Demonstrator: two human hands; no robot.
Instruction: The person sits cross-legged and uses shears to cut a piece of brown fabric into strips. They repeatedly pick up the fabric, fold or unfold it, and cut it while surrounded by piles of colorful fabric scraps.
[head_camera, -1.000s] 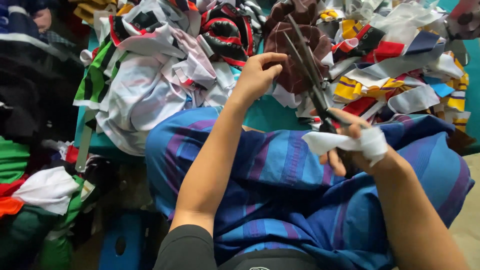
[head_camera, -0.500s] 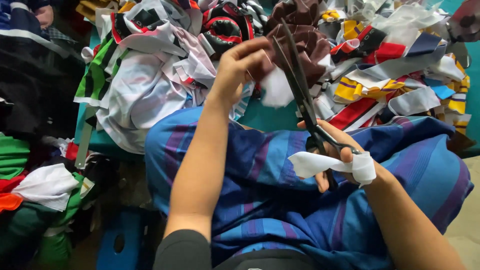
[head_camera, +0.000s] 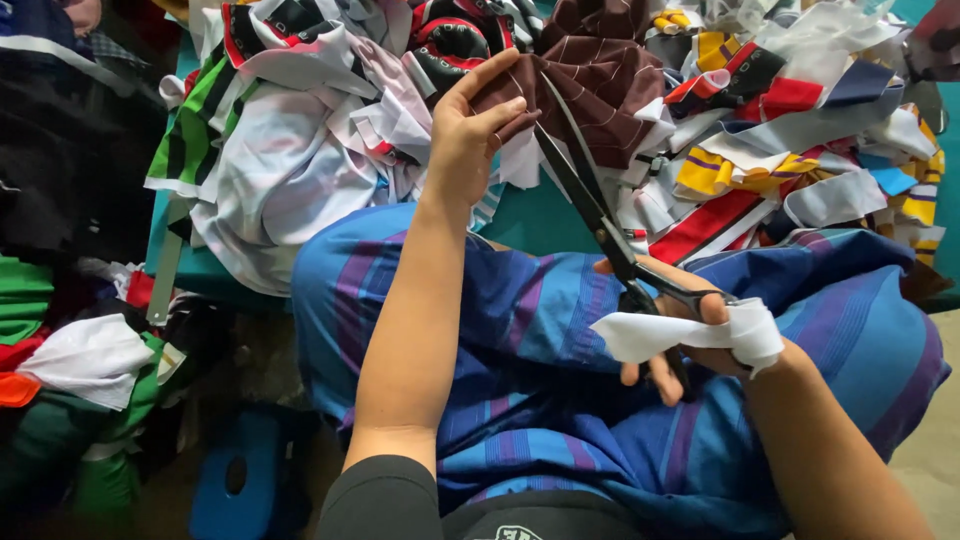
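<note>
Head view, left hand: the left hand (head_camera: 468, 135) is raised over the table edge, fingers closed in a pinch on a dark maroon piece of cloth with thin pale stripes (head_camera: 600, 85); the thumb lies on top, the fingers curl beneath the cloth's near edge.

Head view, right hand: the right hand (head_camera: 690, 335) rests over the lap, fingers through the handles of long black-bladed metal scissors (head_camera: 590, 205); a strip of white cloth (head_camera: 690, 335) is wrapped about the hand and trails to the left.

Scissors: the blades stand slightly parted, pointing up and away; their tips reach the maroon cloth just beside the left hand's fingers.

Maroon cloth: it lies at the near side of the heap, lifted by the left hand, touching the scissor blades.

Heap: a pile of mixed cloth scraps in white, red, yellow, green and black (head_camera: 780, 150) covers a teal table top (head_camera: 535, 220); a white and green striped garment (head_camera: 260, 170) hangs over its left edge.

Lap: a blue cloth with purple stripes (head_camera: 560, 380) covers the knees beneath both arms.

Floor at left: green, white and orange fabrics (head_camera: 70, 370) lie bunched; a blue plastic stool (head_camera: 240, 480) stands near them.
</note>
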